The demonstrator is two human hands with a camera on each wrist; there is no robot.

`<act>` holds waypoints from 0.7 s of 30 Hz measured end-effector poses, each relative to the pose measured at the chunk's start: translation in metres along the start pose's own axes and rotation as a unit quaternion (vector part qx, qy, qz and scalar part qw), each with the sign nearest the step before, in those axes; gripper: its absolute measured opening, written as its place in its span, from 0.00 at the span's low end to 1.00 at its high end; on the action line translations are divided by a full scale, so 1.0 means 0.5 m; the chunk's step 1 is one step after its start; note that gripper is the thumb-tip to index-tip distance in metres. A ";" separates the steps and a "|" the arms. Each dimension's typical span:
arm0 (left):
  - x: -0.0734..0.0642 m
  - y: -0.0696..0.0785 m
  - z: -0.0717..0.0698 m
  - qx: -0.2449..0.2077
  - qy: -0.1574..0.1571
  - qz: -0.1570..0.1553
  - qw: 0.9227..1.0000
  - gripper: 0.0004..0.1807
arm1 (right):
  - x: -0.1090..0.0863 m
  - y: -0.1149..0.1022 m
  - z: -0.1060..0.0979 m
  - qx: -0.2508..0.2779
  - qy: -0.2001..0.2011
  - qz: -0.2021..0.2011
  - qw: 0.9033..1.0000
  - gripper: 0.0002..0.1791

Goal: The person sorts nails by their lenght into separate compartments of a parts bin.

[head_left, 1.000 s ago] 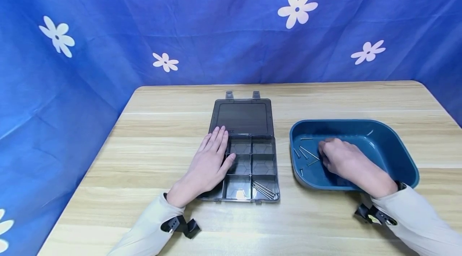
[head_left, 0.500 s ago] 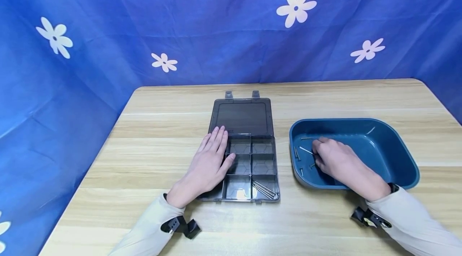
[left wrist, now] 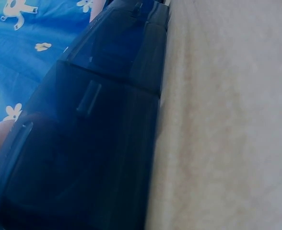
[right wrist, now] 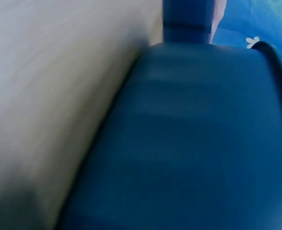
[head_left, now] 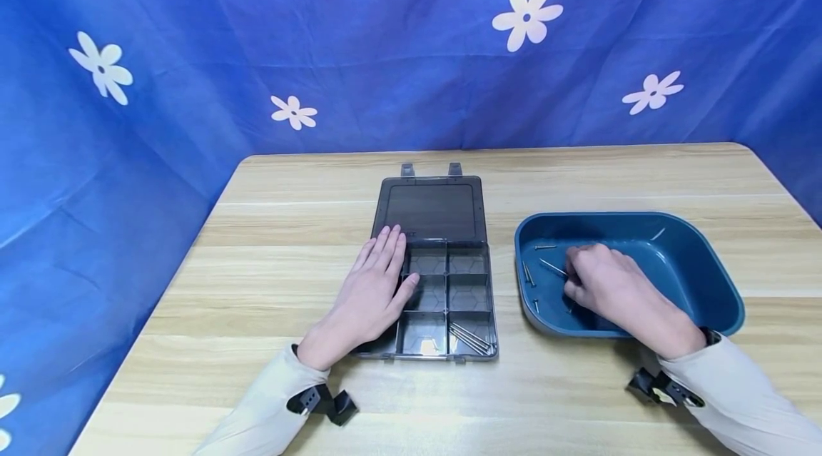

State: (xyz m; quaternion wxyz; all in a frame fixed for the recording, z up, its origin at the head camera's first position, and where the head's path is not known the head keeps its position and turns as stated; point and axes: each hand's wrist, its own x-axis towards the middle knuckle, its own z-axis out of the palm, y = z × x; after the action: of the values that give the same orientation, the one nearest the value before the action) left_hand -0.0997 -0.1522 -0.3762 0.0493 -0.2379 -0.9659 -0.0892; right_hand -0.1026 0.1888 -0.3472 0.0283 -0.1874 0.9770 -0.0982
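My left hand [head_left: 369, 292] lies flat with straight fingers over the left side of a dark see-through compartment box [head_left: 446, 311], thumb across a divider. The box's lid [head_left: 432, 210] is folded back flat. Several long silver screws [head_left: 471, 339] lie in its front right compartment. Inside a blue plastic bin [head_left: 696, 299], my right hand [head_left: 606, 283] has curled fingers pinching one end of a long silver screw [head_left: 552, 267]; the fingertips themselves are hidden behind the hand. Shorter screws [head_left: 529, 275] lie to the left of that hand on the bin floor.
Both stand on a wooden table [head_left: 270, 228], the bin to the right of the box. A blue flowered cloth [head_left: 411, 49] hangs behind and at the sides. The wrist views mostly show the side walls of the box [left wrist: 83, 153] and bin [right wrist: 189, 143].
My right hand shifted left within the bin, then back right, and the long screw moved right with it. Some shorter screws changed position. The left hand stays put.
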 end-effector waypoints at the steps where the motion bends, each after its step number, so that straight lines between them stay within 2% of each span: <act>1: 0.000 0.000 -0.001 0.000 -0.002 -0.001 1.000 0.36 | 0.000 -0.003 -0.003 0.000 0.004 -0.002 1.000 0.10; 13: 0.001 0.001 0.000 -0.002 0.005 0.004 1.000 0.35 | -0.024 -0.075 -0.039 0.014 0.077 -0.040 0.996 0.06; 21: 0.002 0.001 0.000 0.002 0.005 0.005 1.000 0.35 | -0.034 -0.109 -0.043 0.011 0.108 -0.055 0.993 0.10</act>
State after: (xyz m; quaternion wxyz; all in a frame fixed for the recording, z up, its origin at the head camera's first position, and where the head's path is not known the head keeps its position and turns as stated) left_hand -0.1003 -0.1515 -0.3761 0.0550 -0.2419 -0.9647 -0.0885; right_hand -0.0691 0.1494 -0.3148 -0.0804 -0.2285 0.9614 -0.1302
